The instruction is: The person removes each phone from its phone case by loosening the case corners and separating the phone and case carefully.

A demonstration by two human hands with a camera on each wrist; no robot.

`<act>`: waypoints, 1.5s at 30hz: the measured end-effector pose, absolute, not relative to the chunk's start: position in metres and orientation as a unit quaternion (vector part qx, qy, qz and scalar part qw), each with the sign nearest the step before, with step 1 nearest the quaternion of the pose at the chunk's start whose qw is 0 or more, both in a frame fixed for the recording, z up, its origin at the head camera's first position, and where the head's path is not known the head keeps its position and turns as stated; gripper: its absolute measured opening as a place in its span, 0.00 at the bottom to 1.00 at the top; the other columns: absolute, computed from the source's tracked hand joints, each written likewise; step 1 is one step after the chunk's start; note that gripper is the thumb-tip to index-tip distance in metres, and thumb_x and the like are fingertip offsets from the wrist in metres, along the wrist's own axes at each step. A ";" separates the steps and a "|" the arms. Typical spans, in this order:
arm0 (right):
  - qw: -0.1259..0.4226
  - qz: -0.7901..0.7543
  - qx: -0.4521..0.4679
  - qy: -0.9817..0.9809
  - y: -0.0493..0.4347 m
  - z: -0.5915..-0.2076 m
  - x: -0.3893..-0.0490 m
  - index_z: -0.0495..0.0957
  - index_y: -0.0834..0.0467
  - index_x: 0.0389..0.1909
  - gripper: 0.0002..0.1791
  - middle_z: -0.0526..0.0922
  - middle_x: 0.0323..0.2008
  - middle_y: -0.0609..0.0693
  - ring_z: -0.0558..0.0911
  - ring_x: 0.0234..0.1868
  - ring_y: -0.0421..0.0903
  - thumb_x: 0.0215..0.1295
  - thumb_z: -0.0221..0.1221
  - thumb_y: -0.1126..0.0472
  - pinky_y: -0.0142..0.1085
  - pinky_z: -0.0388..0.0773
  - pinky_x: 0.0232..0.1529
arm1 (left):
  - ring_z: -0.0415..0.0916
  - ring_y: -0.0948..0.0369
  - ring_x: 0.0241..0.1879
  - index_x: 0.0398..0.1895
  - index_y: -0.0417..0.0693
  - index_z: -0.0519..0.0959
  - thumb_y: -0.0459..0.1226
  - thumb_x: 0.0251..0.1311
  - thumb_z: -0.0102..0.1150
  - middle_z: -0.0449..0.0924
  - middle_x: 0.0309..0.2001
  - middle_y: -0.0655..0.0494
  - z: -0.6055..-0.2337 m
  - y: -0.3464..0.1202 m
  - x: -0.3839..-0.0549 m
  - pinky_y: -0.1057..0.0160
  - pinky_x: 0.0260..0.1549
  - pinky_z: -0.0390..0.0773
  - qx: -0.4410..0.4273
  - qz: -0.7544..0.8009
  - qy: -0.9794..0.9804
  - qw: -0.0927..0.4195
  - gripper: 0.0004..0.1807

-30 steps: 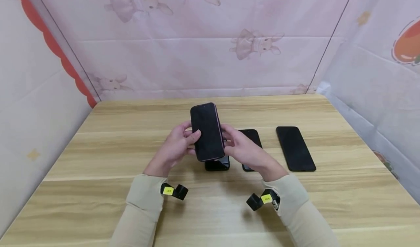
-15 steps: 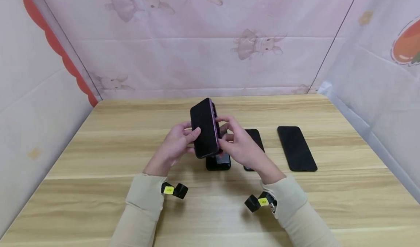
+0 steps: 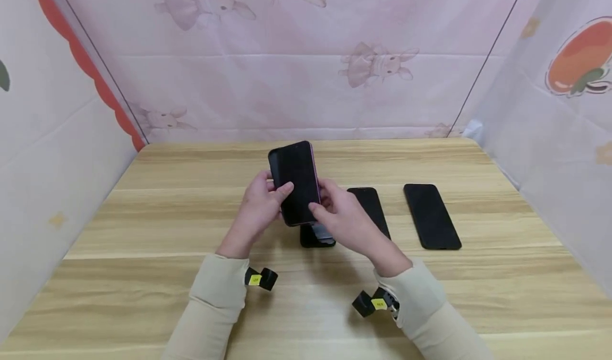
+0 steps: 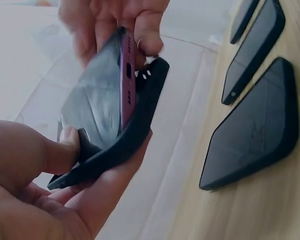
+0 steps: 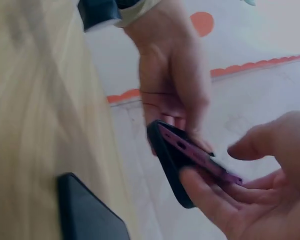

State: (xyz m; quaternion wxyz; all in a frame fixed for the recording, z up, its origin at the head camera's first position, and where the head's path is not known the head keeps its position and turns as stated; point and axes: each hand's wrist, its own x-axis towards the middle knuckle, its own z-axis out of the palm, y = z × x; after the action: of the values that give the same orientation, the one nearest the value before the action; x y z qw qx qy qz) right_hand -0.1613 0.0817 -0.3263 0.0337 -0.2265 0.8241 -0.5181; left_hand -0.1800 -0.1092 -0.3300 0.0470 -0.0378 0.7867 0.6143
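A smartphone (image 3: 297,171) with a purple edge is held up over the table, screen toward the head camera. In the left wrist view its purple bottom edge (image 4: 127,90) stands partly out of a black phone case (image 4: 154,87), with a gap between them. My left hand (image 3: 258,203) grips phone and case from the left, thumb over the screen. At the other side, my right hand (image 3: 343,211) has its thumb at the phone's lower right corner and fingers behind the edge. In the right wrist view those fingers (image 5: 200,192) reach into the gap beside the case (image 5: 167,160).
Below the held phone, another dark phone (image 3: 316,237) lies on the wooden table (image 3: 143,296). To the right lie a second phone (image 3: 370,208), partly covered by my right hand, and a third (image 3: 432,216). A printed cloth (image 3: 268,94) hangs behind the table.
The held phone turned to show its purple side, then turned back and shifted slightly left and up. My right thumb has come from beside the edge onto the lower right corner.
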 end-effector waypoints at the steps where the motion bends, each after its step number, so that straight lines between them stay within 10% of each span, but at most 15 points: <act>1: 0.053 -0.537 -0.223 0.812 0.081 -0.327 -0.162 0.64 0.64 0.68 0.25 0.82 0.49 0.58 0.84 0.45 0.47 0.72 0.52 0.67 0.39 0.85 0.43 | 0.83 0.54 0.41 0.66 0.42 0.62 0.42 0.70 0.56 0.80 0.54 0.40 -0.329 -0.109 -0.180 0.62 0.30 0.83 -0.039 0.601 0.797 0.039 0.26; 7: 0.123 -0.631 -0.180 0.745 0.081 -0.332 -0.171 0.60 0.63 0.70 0.26 0.81 0.54 0.62 0.86 0.48 0.53 0.73 0.49 0.71 0.50 0.85 0.45 | 0.82 0.53 0.47 0.69 0.44 0.61 0.42 0.72 0.54 0.79 0.56 0.42 -0.322 -0.112 -0.180 0.60 0.34 0.85 -0.025 0.574 0.817 0.051 0.27; 45: 0.194 -0.652 -0.141 0.719 0.075 -0.353 -0.201 0.57 0.64 0.74 0.29 0.78 0.59 0.65 0.87 0.46 0.53 0.74 0.48 0.71 0.43 0.85 0.48 | 0.84 0.57 0.36 0.73 0.38 0.57 0.39 0.74 0.51 0.75 0.61 0.35 -0.335 -0.172 -0.174 0.60 0.33 0.86 -0.029 0.523 0.845 0.111 0.30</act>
State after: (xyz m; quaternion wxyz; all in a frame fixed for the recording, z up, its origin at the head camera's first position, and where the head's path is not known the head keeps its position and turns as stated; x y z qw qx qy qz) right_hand -0.2009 0.0751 -0.3531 0.1944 -0.1412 0.7194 -0.6517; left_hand -0.1740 -0.1723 -0.3352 0.1106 -0.0287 0.8449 0.5226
